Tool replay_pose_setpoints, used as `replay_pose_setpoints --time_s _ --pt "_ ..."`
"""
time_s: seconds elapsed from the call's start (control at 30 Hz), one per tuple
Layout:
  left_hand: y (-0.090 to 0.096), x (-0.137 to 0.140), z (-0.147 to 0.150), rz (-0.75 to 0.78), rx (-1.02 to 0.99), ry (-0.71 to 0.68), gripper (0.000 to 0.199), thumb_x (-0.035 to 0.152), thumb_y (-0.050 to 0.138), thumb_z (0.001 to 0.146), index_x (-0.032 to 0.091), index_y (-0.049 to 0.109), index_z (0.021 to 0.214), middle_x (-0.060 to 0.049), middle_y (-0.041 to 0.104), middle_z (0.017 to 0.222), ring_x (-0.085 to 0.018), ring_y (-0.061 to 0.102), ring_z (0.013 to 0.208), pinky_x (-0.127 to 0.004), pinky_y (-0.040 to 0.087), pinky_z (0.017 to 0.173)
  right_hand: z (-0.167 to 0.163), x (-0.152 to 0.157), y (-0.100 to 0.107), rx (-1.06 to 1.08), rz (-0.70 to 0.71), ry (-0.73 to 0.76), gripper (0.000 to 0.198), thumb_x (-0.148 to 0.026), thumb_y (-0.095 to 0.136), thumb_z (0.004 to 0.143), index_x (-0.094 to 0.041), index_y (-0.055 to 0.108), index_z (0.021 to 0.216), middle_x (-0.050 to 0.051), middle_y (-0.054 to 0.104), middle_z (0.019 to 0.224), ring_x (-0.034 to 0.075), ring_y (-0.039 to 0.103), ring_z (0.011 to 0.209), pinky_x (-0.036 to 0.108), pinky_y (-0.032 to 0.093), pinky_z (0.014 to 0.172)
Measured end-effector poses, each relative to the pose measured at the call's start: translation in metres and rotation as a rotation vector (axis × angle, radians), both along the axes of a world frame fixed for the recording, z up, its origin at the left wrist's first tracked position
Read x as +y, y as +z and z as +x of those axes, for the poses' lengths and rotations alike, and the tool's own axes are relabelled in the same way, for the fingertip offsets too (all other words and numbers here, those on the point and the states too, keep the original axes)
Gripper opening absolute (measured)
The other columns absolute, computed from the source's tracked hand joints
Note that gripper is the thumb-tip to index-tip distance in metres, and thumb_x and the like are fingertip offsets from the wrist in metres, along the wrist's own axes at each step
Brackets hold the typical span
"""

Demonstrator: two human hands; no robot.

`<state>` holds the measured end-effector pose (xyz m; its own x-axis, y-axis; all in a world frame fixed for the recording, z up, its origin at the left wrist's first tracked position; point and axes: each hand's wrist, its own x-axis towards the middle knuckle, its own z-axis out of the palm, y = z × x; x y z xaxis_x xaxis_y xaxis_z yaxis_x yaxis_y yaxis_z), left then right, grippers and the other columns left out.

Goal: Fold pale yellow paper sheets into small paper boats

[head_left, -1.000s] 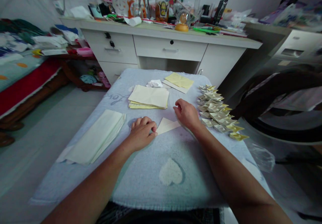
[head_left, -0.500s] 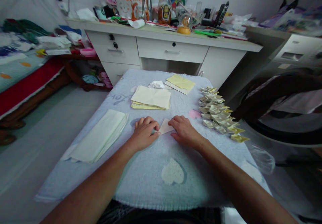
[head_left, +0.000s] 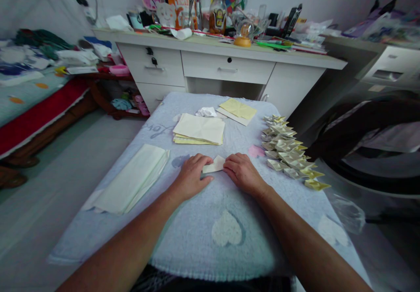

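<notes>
A small folded piece of cream paper point(head_left: 215, 165) lies on the cloth-covered table between my hands, its upper edge rising to a point. My left hand point(head_left: 193, 176) is at its left end, thumb spread away from the curved fingers, with the fingertips resting by the paper's edge. At the other end, my right hand point(head_left: 242, 171) has its fingers closed together on the paper's right corner. Just beyond sits a stack of cream and yellow sheets point(head_left: 200, 128). Rows of folded paper boats point(head_left: 287, 147) stand on the right side.
A folded pale cloth or paper bundle point(head_left: 131, 180) lies at left. Crumpled white paper point(head_left: 206, 112) and yellow sheets point(head_left: 238, 108) are at the table's far end. Behind stands a cluttered white desk point(head_left: 226, 71); a washing machine point(head_left: 390, 68) is at right, a bed point(head_left: 42, 99) at left.
My left thumb has come away from the fingers and the paper, showing more of its left end. My right fingers have drawn together at the paper's right corner. The view has shifted slightly.
</notes>
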<state>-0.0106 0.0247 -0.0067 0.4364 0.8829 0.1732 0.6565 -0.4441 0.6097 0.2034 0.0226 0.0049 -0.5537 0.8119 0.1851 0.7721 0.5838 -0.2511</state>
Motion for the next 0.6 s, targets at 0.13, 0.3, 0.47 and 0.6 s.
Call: replay_pose_setpoints --time_s 0.13,0.3,0.47,0.6 --pt "-0.005 -0.002 0.001 0.018 -0.254 0.146 0.051 0.022 0.066 0.076 0.024 0.041 0.120 -0.006 0.051 0.118 -0.019 0.056 0.100 -0.036 0.047 0.088 -0.002 -0.002 0.000 0.158 0.037 -0.059 0.023 -0.023 0.042 0.096 -0.016 0.063 0.091 0.009 0.062 0.091 0.019 0.052 0.089 0.031 0.038 0.082" --pt "-0.004 -0.009 0.009 -0.062 -0.480 0.188 0.057 0.030 0.068 0.076 0.026 0.034 0.122 -0.008 0.045 0.125 -0.020 0.055 0.110 -0.037 0.047 0.090 -0.010 -0.008 -0.002 0.546 -0.117 -0.196 0.015 -0.024 0.046 0.090 -0.018 0.057 0.083 0.003 0.058 0.078 0.014 0.053 0.072 0.025 0.042 0.068" --pt "-0.004 -0.008 0.014 -0.297 -0.707 0.128 0.053 0.032 0.064 0.079 0.024 0.035 0.123 -0.006 0.057 0.111 -0.017 0.062 0.093 -0.031 0.050 0.079 -0.018 -0.011 -0.006 0.913 -0.524 -0.212 0.022 -0.040 0.053 0.085 -0.019 0.053 0.079 -0.003 0.050 0.064 0.011 0.046 0.056 0.021 0.037 0.051" --pt "-0.004 -0.007 0.015 -0.405 -0.814 0.074 0.045 0.027 0.060 0.082 0.023 0.036 0.120 0.004 0.057 0.074 -0.011 0.058 0.063 -0.023 0.043 0.061 -0.019 -0.012 -0.003 1.055 -0.726 -0.133 0.029 -0.047 0.061 0.080 -0.019 0.052 0.079 -0.005 0.050 0.059 0.008 0.044 0.049 0.020 0.035 0.046"
